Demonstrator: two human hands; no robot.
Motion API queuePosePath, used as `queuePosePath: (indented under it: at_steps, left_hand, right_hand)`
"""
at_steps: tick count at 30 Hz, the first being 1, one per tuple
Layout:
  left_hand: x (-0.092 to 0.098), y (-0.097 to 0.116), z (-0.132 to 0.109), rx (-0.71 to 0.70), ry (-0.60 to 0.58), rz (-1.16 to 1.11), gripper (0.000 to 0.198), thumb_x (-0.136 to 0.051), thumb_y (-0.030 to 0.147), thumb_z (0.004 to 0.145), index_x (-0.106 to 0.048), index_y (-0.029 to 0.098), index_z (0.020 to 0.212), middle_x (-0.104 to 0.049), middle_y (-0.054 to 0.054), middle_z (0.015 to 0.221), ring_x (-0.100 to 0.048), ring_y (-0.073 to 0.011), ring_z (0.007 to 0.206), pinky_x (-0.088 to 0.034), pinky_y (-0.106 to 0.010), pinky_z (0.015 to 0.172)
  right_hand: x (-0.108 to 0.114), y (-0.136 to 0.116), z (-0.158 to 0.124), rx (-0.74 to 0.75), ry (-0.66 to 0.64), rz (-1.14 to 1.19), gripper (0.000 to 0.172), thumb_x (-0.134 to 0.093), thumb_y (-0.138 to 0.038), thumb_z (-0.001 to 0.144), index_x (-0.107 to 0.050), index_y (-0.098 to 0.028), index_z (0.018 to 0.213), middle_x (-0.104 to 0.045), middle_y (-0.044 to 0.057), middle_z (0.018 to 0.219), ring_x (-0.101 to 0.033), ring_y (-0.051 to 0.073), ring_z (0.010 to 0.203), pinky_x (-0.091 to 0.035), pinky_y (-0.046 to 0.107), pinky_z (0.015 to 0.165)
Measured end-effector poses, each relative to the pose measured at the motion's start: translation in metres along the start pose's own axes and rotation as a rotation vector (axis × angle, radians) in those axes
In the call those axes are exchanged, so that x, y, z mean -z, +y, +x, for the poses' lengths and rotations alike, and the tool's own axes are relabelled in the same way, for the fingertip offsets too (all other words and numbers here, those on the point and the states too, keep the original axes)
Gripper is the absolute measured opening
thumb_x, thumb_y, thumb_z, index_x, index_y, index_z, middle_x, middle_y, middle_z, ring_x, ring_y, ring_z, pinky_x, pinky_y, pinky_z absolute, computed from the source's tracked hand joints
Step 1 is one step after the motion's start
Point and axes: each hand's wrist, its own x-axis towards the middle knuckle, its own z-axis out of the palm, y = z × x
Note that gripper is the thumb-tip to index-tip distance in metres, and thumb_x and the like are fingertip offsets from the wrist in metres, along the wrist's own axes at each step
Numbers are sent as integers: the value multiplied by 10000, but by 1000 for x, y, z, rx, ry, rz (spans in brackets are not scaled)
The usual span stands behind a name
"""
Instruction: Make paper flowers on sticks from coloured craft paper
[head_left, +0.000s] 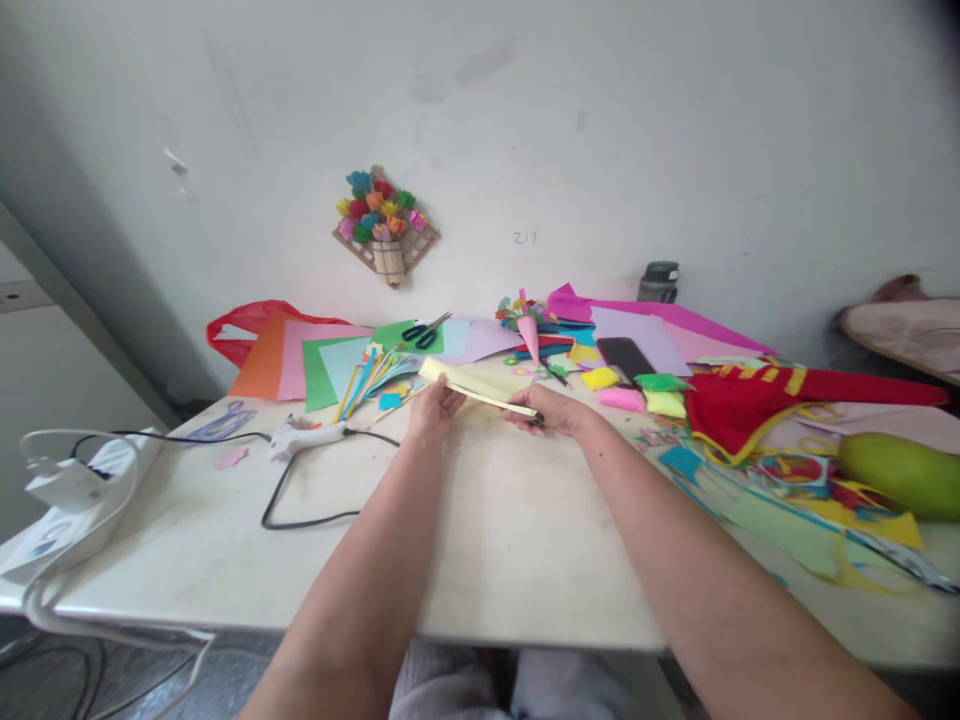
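A folded sheet of pale yellow paper [480, 385] is held in the air over the middle of the table, one end in each hand. My left hand [435, 408] is closed on its left end, thumb on the near side. At the other end, my right hand [551, 410] is closed on the paper, and a small dark object [537, 419] shows at its fingers, too small to name. Just beyond my hands lie a pink paper cone with paper flowers [529, 335] and thin rolled paper sticks [360, 385].
A white glue gun [307, 436] with a black cord lies left, near a power strip [82, 495]. Scissors [426, 332] rest on coloured sheets behind. On the right are a phone [626, 360], clay packets [664, 402], red fabric [739, 405], paper scraps and a green fruit [904, 475].
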Motion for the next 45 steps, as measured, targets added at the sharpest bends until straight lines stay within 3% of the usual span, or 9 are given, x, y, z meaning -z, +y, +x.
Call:
queuePosePath:
  at_steps: [6,15,29,45]
  left_hand:
    - [2,1,3,-7,51,12,78,-564,151,761,-564,145,839,-629,-23,627,-635,-140,596,-530,-290,659]
    - [-6,1,-5,30,15,54,54,-591,169,758,-580,137,800,-647,-38,651,-630,-133,585,-520,-272,644]
    - [-4,1,-4,19,-9,46,53,-586,173,763,-575,132,796,-653,-37,662,-634,-129,585,-524,-262,628]
    - [3,0,3,-27,38,10,76,-591,200,765,-578,130,791,-625,-24,616,-624,-119,563,-526,-284,668]
  right_hand:
    - [-1,-2,-2,-25,17,-12,137,-561,-207,695,-615,-88,738,-474,-41,420,-344,29,310,-262,153,314]
    - [-3,-5,-6,-2,-3,-48,228,-642,-333,673,-581,-113,680,-483,-46,429,-383,37,316,-295,160,321]
    - [-6,-8,-5,-22,45,-16,113,-592,-215,677,-585,-103,681,-434,-63,392,-292,21,305,-233,156,310]
    - [-4,-8,-6,-24,36,22,110,-589,-195,693,-606,-92,724,-449,-62,391,-311,24,298,-249,154,302]
